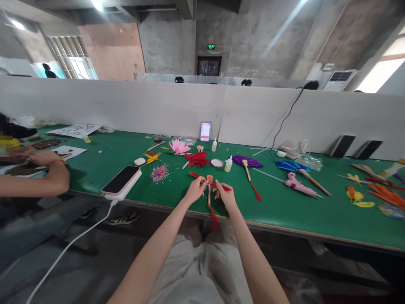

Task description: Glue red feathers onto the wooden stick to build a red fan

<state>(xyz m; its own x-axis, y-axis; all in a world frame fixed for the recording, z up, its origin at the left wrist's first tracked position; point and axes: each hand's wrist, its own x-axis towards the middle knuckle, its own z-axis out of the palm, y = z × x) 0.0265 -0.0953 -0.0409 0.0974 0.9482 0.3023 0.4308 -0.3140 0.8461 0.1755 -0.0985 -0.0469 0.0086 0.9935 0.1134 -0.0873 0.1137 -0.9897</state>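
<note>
My left hand (196,190) is closed, its fingertips pinching the head of a small wooden fan handle (209,197). Orange-red pieces show on that head, and a red feather (194,174) sticks out past the left fingers. From the handle's lower end a red tassel (214,219) hangs over the table edge. Between the fingers of my right hand (225,195) is another red feather (226,188), lying across close to the handle head. Just beyond are a bunch of red feathers (198,159), a white roll of tape (217,163) and a white glue bottle (228,164).
A pink glue gun (300,185) lies right, near a purple feather fan (237,161) and a blue one (289,166). Left are colourful sequins (159,173) and a phone (122,180) on a white cable. Another person's arm (47,177) rests far left.
</note>
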